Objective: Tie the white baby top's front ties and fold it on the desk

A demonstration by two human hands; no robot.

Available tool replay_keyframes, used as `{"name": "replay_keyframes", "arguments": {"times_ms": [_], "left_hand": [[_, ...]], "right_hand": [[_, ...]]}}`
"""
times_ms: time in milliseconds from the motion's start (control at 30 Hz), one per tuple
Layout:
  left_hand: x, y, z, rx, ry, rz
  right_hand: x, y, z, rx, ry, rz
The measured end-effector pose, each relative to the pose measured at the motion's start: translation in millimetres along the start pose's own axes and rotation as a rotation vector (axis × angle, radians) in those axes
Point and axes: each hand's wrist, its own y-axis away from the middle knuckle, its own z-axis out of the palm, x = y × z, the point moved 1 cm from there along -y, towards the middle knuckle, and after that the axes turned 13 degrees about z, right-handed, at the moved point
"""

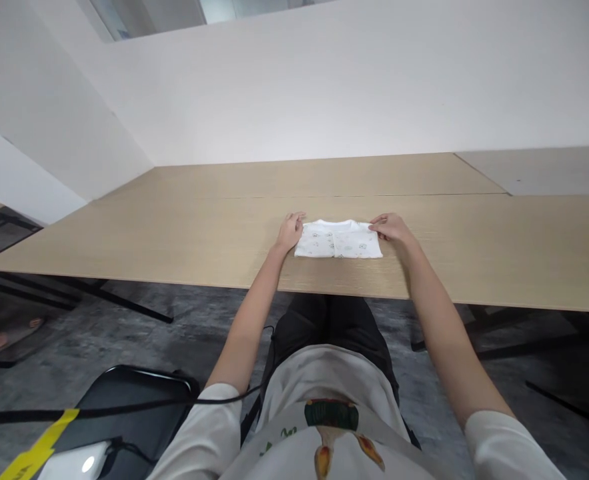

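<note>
One long wooden desk (174, 233), wall behind, carrying a single item near its front edge. One small white printed garment (338, 239), folded into a flat rectangle, squared to that edge. Left hand (290, 231) rests at its left side, right hand (391, 227) at its far right corner; fingers of both lie loosely extended, touching cloth, apparently steadying the fold, not gripping. Containers: none visible.
</note>
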Motion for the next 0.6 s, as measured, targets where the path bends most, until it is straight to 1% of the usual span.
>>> {"name": "replay_keyframes", "arguments": {"times_ms": [67, 100, 133, 200, 267, 300, 333, 400, 467, 533, 600], "left_hand": [[-0.6, 1.0, -2.6, -0.038, -0.021, -0.042], [-1.0, 1.2, -4.3, -0.029, -0.041, -0.065], [-1.5, 1.4, -6.2, -0.003, -0.064, -0.088], [-2.7, 1.2, -9.4, 0.074, -0.106, -0.129], [-3.8, 0.9, -10.2, 0.125, -0.112, -0.158], [-4.2, 0.7, -9.5, 0.126, -0.100, -0.165], [-4.4, 0.6, -8.1, 0.109, -0.084, -0.164], [-4.3, 0.5, -4.5, 0.028, -0.056, -0.152], [-4.3, 0.8, -1.3, -0.071, -0.044, -0.144], [-4.7, 1.3, 0.3, -0.136, -0.025, -0.149], [-5.8, 1.8, 0.6, -0.154, 0.006, -0.150]], "right_hand": [[3.2, -2.8, -0.1, 0.029, 0.085, -0.002], [4.2, -4.1, -0.5, 0.060, 0.100, -0.001], [4.8, -5.3, -1.0, 0.108, 0.102, -0.001], [4.5, -6.9, -1.6, 0.249, 0.085, -0.003], [2.9, -7.4, -0.2, 0.357, 0.056, -0.039], [1.9, -7.4, 1.7, 0.363, 0.046, -0.069], [0.9, -7.4, 4.3, 0.338, 0.050, -0.103], [-0.2, -7.4, 10.3, 0.246, 0.121, -0.175], [-0.1, -8.0, 15.3, 0.186, 0.246, -0.233], [1.1, -9.4, 17.9, 0.186, 0.349, -0.259], [2.6, -11.2, 18.4, 0.215, 0.396, -0.251]]}}
